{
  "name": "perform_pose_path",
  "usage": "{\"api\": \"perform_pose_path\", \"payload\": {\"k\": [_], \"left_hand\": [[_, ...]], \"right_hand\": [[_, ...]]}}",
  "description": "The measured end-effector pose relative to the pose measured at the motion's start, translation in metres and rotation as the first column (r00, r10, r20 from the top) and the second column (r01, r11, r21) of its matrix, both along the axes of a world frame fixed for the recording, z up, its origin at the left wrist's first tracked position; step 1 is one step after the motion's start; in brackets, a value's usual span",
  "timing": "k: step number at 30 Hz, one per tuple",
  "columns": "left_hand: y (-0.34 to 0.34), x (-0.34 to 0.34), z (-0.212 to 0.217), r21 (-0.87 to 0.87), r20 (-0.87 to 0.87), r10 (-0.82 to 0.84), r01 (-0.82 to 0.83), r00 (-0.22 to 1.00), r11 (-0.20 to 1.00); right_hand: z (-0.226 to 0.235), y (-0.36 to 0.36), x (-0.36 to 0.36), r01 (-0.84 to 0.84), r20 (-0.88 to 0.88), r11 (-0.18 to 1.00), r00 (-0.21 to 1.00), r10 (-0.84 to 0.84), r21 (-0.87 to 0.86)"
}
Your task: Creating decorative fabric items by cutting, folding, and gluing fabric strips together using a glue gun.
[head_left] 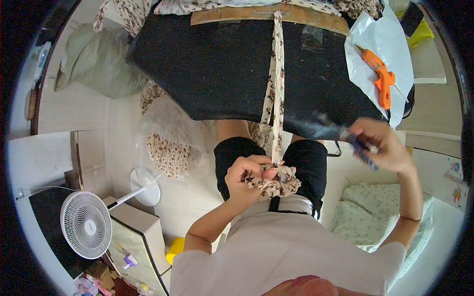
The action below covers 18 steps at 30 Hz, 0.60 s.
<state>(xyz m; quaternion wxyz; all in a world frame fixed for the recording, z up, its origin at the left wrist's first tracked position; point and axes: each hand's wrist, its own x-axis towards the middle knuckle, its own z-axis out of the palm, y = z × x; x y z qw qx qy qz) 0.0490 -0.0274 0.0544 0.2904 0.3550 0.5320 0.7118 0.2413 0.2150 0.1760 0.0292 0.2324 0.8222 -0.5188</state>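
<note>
Left hand in a pinch on ruffled fabric — right hand around a blurred dark tool

A white fan stands beside a cabinet at left, pale green bedding at right.

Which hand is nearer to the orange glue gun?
Right. The right hand is below the glue gun in the picture; the left hand, holding ruffled fabric, is farther, lower left.

Right hand blurred, its dark tool unclear; patterned cloth cut off
</note>
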Motion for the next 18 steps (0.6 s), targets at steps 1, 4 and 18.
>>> {"api": "perform_pose_path", "payload": {"k": [1, 4, 18], "left_hand": [[0.001, 0.0, 0.004, 0.02, 0.006, 0.005, -0.005, 1.0, 1.0], [0.001, 0.001, 0.009, 0.029, 0.035, 0.02, -0.021, 0.999, 0.999], [0.0, 0.005, 0.013, 0.012, 0.003, 0.06, -0.06, 0.998, 0.998]], "right_hand": [[-0.007, -0.009, -0.003, -0.065, 0.01, 0.995, 0.998, 0.066, -0.071], [0.001, -0.023, -0.027, -0.261, 0.214, 0.964, 0.94, 0.266, -0.053], [-0.022, -0.023, -0.076, -0.471, 0.258, 0.85, 0.813, 0.522, -0.235]]}}
